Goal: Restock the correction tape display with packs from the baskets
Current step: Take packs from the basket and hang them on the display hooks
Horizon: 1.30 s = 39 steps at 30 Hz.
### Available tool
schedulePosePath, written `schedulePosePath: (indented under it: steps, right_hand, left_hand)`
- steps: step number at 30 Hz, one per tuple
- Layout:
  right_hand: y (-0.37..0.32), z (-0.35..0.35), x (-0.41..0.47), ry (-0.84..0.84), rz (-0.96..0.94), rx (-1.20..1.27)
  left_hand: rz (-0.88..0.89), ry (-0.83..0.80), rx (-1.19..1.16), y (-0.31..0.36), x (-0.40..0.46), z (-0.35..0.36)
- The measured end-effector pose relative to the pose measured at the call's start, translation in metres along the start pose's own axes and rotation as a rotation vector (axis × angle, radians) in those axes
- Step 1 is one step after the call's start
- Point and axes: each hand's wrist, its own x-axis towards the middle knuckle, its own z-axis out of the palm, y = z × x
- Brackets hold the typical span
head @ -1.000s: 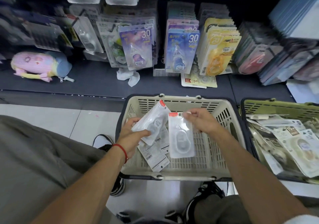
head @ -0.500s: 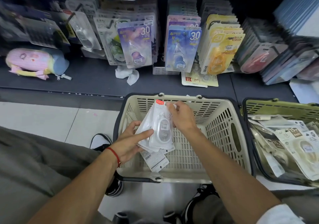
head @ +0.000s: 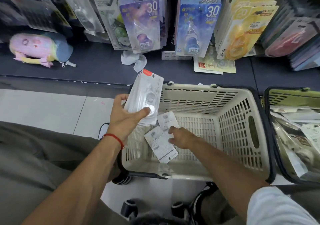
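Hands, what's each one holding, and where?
Left hand grips the stack of white packs at its lower end. Right hand holds nothing, reaching toward packs in the beige basket.

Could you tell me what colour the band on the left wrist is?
Red: a thin band, seen in the head view.

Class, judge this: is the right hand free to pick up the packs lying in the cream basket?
Probably yes: the right hand holds nothing and already touches the loose packs inside the open-topped cream basket, nothing covering them.

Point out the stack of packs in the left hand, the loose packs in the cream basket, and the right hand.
stack of packs point(head: 145, 95), head view, clear front blister.
loose packs point(head: 158, 144), head view, printed back of the nearer one.
right hand point(head: 181, 137), head view, back of hand.
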Motion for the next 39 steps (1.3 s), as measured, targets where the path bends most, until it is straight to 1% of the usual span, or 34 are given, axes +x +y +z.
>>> schedulePosePath:
  steps: [1,4,9,12,13,14,16,19,21,24,28,31,35,36,38,39]
  right_hand:
    - [-0.002,0.012,-0.001,-0.038,-0.028,-0.024]
    - [0.000,0.027,-0.001,-0.030,-0.125,-0.026]
    - [0.002,0.018,-0.002,-0.169,-0.184,-0.033]
    - [0.000,0.013,-0.008,-0.204,-0.248,0.033]
    - [-0.001,0.007,-0.014,-0.181,-0.279,0.035]
    - [0.001,0.002,-0.017,-0.116,-0.311,0.022]
    - [0.003,-0.013,-0.028,0.070,-0.359,-0.034]
    - [0.007,-0.045,-0.045,0.272,-0.307,0.127]
    - [0.009,-0.071,-0.057,0.339,-0.242,0.260]
    - [0.007,-0.104,-0.076,0.341,-0.181,0.374]
    - [0.002,-0.121,-0.086,0.319,-0.170,0.554]
    - [-0.013,-0.119,-0.081,0.341,-0.186,0.689]
    - [-0.047,-0.105,-0.067,0.496,-0.215,0.509]
    - [-0.053,-0.102,-0.063,0.507,-0.235,0.492]
    - [-0.054,-0.096,-0.055,0.478,-0.290,0.469]
    - [-0.050,-0.092,-0.050,0.443,-0.314,0.527]
  left_hand:
    - [-0.003,0.010,-0.014,0.000,-0.001,-0.001]
    - [-0.044,0.030,-0.053,-0.003,-0.003,0.000]
    - [-0.041,0.013,-0.045,-0.007,-0.003,0.000]
    - [-0.037,0.007,-0.044,-0.010,-0.003,-0.001]
    - [-0.032,0.005,-0.036,-0.011,-0.004,-0.002]
    - [-0.024,0.000,-0.028,-0.011,-0.004,-0.002]
    - [-0.012,-0.013,-0.024,-0.012,-0.006,-0.002]
    - [-0.001,-0.031,-0.036,-0.015,-0.007,-0.001]
    - [-0.007,-0.037,-0.062,-0.016,-0.009,0.001]
    - [-0.055,-0.043,-0.160,-0.013,-0.010,0.004]
    - [-0.054,-0.063,-0.187,-0.011,-0.012,0.001]
    - [-0.099,-0.146,-0.218,-0.010,-0.018,0.003]
    - [-0.177,-0.255,-0.345,-0.010,-0.026,0.008]
    - [-0.184,-0.272,-0.340,-0.010,-0.027,0.008]
    - [-0.202,-0.302,-0.311,-0.011,-0.027,0.009]
    - [-0.211,-0.299,-0.304,-0.011,-0.026,0.009]
